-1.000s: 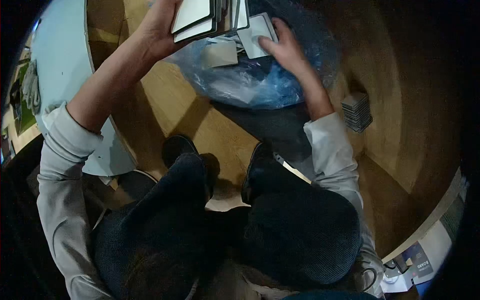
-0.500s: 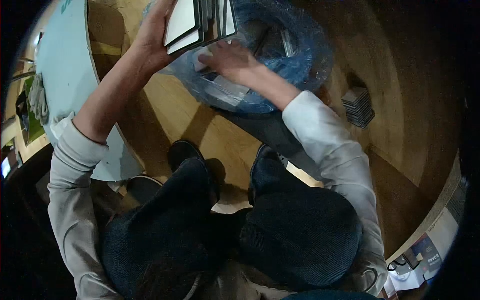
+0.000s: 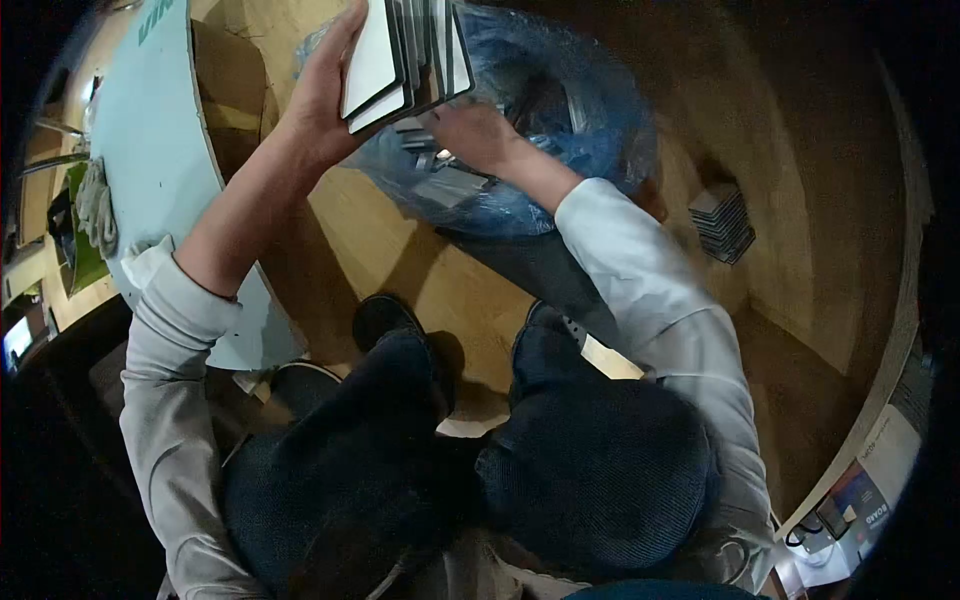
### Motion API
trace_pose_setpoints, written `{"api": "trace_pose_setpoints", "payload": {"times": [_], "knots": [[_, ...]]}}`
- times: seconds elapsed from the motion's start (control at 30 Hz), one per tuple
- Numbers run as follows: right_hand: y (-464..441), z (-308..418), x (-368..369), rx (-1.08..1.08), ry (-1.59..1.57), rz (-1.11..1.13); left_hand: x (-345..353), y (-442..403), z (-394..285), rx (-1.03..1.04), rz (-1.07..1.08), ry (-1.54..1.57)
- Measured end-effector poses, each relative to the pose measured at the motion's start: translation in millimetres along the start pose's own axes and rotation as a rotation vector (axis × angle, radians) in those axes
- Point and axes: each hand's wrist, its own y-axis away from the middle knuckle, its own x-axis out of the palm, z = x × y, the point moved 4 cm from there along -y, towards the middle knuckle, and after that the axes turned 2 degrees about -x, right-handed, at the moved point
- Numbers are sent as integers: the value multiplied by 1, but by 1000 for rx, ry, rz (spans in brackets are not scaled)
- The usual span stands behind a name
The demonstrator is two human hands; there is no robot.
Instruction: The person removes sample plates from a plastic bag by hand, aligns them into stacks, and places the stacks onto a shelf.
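My left hand [image 3: 325, 95] is wrapped round several flat rectangular plates [image 3: 375, 70] with pale faces and dark edges, fanned slightly apart at the top of the view. Just below and to the right of them, my right hand [image 3: 475, 137] is bent towards their lower edge. Its fingertips are blurred and partly hidden, so whether they touch or hold anything is unclear. Beneath both hands lies a crumpled blue plastic bag [image 3: 615, 130], open at the top. Inside it are loose flat grey pieces [image 3: 450, 185], some with bright edges.
A neat stack of dark-edged plates [image 3: 721, 222] stands on the wooden surface [image 3: 800, 270] to the right. At the left is a large pale blue board [image 3: 150, 150], with grey gloves [image 3: 96, 210] beyond it. Printed boxes [image 3: 865, 500] sit at the lower right.
The view has shifted slightly, so most things sit a little farther right and lower. My right hand has drawn back from the pale piece in the bag, up towards the held plates.
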Motion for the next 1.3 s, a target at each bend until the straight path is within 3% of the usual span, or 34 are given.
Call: {"api": "trace_pose_setpoints", "payload": {"times": [0.07,0.17,0.27,0.33,0.4,0.47,0.5,0.57,0.63,0.7,0.77,0.8,0.83,0.87,0.93,1.0,1.13,1.2,1.3], "knots": [[-2,-11,-12,24,88,-42,4,-3,-5,11,11,-2],[1,-29,-45,137,-81,-165,1,-1,-9,35,49,27],[15,-38,-79,597,-909,49,0,3,-12,44,75,67],[22,-13,-57,478,-1021,328,5,0,-13,58,106,84],[36,25,-53,383,-747,472,9,-6,-4,24,117,156],[46,55,-29,276,-516,462,13,-6,-5,-6,122,197],[48,68,-34,275,-348,438,16,-3,-3,-37,120,207],[46,74,-36,246,-451,262,12,-6,-3,-17,159,226],[44,69,-24,184,-696,227,10,-7,-3,-33,190,233],[53,46,-40,308,-849,171,18,1,-6,-49,139,156],[72,18,-93,561,-1055,-70,22,4,-6,-45,94,179],[81,3,-86,509,-1324,-394,26,6,-5,-85,93,184],[90,-26,-33,661,-1332,-463,29,8,-4,-129,90,185],[102,-28,-51,912,-1434,-510,31,7,-2,-109,54,188],[104,-25,-62,885,-1763,-677,42,9,5,-113,35,166],[103,-16,-48,1065,-1970,-691,45,-2,33,-131,-8,45],[89,14,-70,905,-2092,-935,49,-1,47,-6,-41,-132],[88,8,-66,856,-1967,-949,56,7,43,46,-28,-168],[101,15,-73,691,-1636,-882,59,25,41,-246,5,118]]}}
